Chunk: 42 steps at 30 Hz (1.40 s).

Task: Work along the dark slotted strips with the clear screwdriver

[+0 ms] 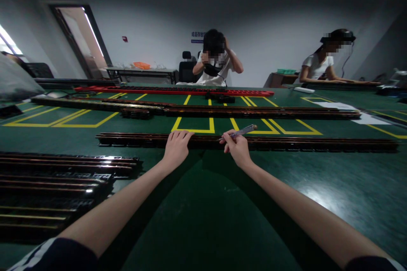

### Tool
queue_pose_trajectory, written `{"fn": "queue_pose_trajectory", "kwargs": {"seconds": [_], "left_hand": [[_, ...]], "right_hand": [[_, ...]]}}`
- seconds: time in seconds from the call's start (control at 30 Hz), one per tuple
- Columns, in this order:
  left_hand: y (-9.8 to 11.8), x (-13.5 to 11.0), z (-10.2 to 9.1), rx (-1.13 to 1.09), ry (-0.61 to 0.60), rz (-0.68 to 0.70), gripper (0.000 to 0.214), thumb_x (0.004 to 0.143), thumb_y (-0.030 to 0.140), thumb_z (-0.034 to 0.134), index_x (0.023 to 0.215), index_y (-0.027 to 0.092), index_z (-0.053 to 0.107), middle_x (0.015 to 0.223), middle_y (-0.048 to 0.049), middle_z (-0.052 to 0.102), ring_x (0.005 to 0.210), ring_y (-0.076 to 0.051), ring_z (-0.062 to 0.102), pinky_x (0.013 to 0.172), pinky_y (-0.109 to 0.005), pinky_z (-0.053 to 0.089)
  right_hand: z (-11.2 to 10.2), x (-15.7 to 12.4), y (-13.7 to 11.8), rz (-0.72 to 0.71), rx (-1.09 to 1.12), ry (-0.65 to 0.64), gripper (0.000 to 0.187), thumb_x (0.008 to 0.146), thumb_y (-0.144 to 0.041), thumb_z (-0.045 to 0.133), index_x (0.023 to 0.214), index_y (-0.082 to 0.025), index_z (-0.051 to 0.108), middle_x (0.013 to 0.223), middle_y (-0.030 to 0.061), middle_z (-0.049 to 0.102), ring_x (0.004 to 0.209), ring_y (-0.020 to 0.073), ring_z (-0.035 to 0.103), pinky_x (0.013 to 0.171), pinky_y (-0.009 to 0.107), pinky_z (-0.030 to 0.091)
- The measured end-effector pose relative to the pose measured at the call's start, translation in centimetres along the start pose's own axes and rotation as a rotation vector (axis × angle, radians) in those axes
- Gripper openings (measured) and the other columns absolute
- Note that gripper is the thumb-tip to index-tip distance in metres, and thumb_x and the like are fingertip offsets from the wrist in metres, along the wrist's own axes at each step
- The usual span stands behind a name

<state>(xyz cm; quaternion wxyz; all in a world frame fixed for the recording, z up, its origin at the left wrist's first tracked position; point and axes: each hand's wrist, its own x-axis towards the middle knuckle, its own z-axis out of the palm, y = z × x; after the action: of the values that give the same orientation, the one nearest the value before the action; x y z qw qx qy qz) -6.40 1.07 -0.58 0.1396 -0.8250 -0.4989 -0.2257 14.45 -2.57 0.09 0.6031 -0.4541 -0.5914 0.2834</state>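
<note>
A long dark rail with copper-coloured strips along it lies across the green table in front of me. My left hand is on the rail, its fingers bent over the top and far edge; the thumb is hidden. Just right of it, my right hand is closed around a screwdriver with a clear handle. Its handle end points up and to the right, and its thin tip points left, low over the rail. I cannot tell whether the tip touches the rail.
Several similar rails lie at the near left. Beyond my hands, more rails cross the yellow-taped table, with a red rail behind. White papers lie at the right. Two people sit across the table.
</note>
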Motion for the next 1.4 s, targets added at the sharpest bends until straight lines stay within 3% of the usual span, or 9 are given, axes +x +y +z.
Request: {"fn": "queue_pose_trajectory", "kwargs": {"seconds": [0.3, 0.53, 0.77, 1.17, 1.4], "left_hand": [[-0.69, 0.17, 0.15, -0.136, -0.039, -0.024, 0.051, 0.080, -0.001, 0.029, 0.120, 0.015, 0.056, 0.119, -0.0080, 0.062, 0.117, -0.021, 0.050, 0.107, -0.042, 0.031], [-0.45, 0.15, -0.01, -0.166, -0.092, 0.008, 0.040, 0.087, 0.021, 0.037, 0.124, 0.017, 0.052, 0.123, -0.0089, 0.059, 0.118, -0.023, 0.048, 0.107, -0.045, 0.029], [-0.51, 0.26, 0.31, -0.094, -0.102, 0.014, 0.042, 0.090, 0.039, 0.039, 0.124, 0.016, 0.050, 0.119, -0.0113, 0.058, 0.113, -0.027, 0.049, 0.101, -0.047, 0.032], [-0.80, 0.31, 0.92, -0.083, -0.057, 0.006, 0.040, 0.090, 0.044, 0.040, 0.118, 0.018, 0.053, 0.114, -0.0105, 0.059, 0.111, -0.026, 0.050, 0.099, -0.043, 0.033], [-0.57, 0.29, 0.72, -0.070, -0.058, 0.002, 0.037, 0.091, 0.039, 0.041, 0.117, 0.015, 0.053, 0.115, -0.0113, 0.059, 0.110, -0.026, 0.050, 0.098, -0.044, 0.033]], "right_hand": [[-0.03, 0.06, 0.15, 0.012, -0.008, -0.014, 0.039, 0.078, -0.056, 0.057, 0.072, -0.018, 0.056, 0.067, 0.0015, 0.062, 0.040, 0.0071, 0.050, 0.037, 0.020, 0.039], [-0.10, 0.17, 0.50, 0.021, -0.005, -0.017, 0.036, 0.080, -0.053, 0.056, 0.072, -0.018, 0.056, 0.067, 0.0015, 0.062, 0.041, 0.0073, 0.051, 0.037, 0.020, 0.040], [-0.06, 0.29, 0.69, 0.029, -0.007, -0.007, 0.033, 0.081, -0.050, 0.056, 0.071, -0.018, 0.055, 0.065, 0.0006, 0.062, 0.040, 0.0068, 0.050, 0.037, 0.019, 0.039], [-0.08, 0.22, 0.54, 0.032, 0.003, -0.019, 0.031, 0.081, -0.047, 0.056, 0.071, -0.018, 0.055, 0.066, 0.0015, 0.062, 0.041, 0.0072, 0.051, 0.037, 0.020, 0.039], [-0.05, 0.20, 0.53, 0.028, -0.008, -0.024, 0.035, 0.080, -0.052, 0.056, 0.072, -0.018, 0.055, 0.067, 0.0013, 0.062, 0.042, 0.0073, 0.051, 0.038, 0.020, 0.040]]}}
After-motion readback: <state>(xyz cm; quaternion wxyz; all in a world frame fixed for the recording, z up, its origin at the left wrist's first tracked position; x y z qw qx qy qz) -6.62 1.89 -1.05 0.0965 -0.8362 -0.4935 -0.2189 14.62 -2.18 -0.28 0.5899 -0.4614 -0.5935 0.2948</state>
